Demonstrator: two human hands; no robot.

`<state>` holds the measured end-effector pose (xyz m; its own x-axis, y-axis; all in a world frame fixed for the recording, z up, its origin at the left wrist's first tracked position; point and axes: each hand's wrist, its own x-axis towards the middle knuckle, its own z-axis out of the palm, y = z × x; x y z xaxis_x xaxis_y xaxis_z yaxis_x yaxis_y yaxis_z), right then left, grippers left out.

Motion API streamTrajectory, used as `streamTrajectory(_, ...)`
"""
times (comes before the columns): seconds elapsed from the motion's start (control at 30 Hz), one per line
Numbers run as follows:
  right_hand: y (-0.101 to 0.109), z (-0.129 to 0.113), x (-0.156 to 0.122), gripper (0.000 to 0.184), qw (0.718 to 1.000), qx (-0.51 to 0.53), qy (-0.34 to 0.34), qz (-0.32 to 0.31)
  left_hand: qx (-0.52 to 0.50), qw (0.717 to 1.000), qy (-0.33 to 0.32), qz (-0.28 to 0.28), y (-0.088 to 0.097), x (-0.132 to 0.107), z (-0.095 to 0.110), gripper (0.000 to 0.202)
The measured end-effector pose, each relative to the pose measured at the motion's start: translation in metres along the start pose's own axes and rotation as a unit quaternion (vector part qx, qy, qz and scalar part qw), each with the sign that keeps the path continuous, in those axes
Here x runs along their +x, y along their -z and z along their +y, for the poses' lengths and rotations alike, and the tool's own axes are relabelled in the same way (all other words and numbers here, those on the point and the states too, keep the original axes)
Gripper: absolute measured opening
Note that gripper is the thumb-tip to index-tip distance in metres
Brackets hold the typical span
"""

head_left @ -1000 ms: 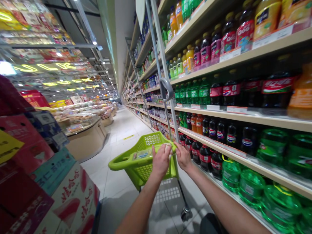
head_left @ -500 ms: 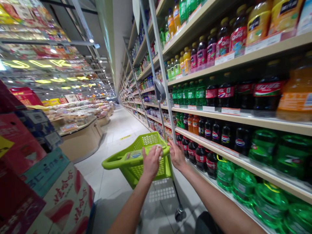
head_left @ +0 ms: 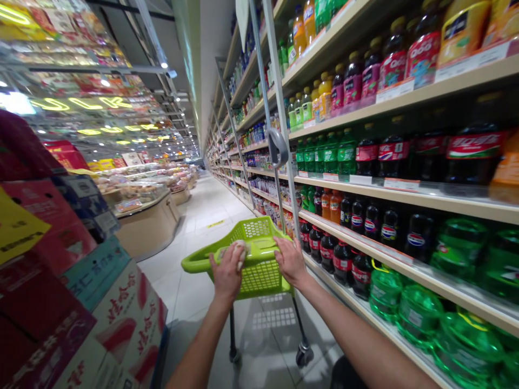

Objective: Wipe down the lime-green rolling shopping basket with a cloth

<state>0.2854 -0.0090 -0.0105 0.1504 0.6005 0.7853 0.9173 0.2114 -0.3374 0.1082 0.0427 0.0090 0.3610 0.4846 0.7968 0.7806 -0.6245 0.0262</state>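
Note:
A lime-green shopping basket cart (head_left: 259, 273) on wheels stands in the aisle in front of me. My left hand (head_left: 226, 275) presses a small white cloth (head_left: 239, 252) onto the near rim of the basket, fingers closed over it. My right hand (head_left: 288, 260) rests on the right end of the same rim, fingers curled round it. The cart's grey pull handle (head_left: 278, 147) rises upright beside the shelf post.
Shelves of soft-drink bottles (head_left: 389, 156) run along the right, with large green bottles (head_left: 421, 313) at the bottom. Stacked red and white cartons (head_left: 81, 302) crowd the left. A curved display counter (head_left: 141, 216) stands further ahead; the tiled aisle (head_left: 211, 210) runs on between them.
My left hand has slid the cloth leftward along the basket rim, away from my right hand. The cart has turned slightly, and my right hand has stayed on the rim.

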Motion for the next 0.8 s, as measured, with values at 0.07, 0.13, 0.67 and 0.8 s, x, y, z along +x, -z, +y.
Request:
streamTrajectory(0.07, -0.001, 0.000, -0.001, 0.037, 1.000, -0.004, -0.013, 0.002, 0.019, 0.998, 0.055, 0.032, 0.000, -0.001, -0.010, 0.030)
streamTrajectory(0.13, -0.002, -0.002, -0.001, 0.035, 0.999, -0.008, -0.030, 0.011, 0.013, 0.999, 0.028, 0.028, -0.003, -0.002, -0.001, 0.030)
streamTrajectory(0.67, 0.005, -0.020, 0.012, 0.028, 0.997, -0.038, 0.019, -0.057, -0.014, 0.999, -0.029, 0.035, -0.014, -0.005, 0.014, 0.031)
streamTrajectory(0.8, -0.002, -0.020, 0.014, 0.029, 0.995, -0.029, 0.042, -0.085, -0.020, 0.999, -0.049, 0.014, -0.012, -0.004, 0.013, 0.033)
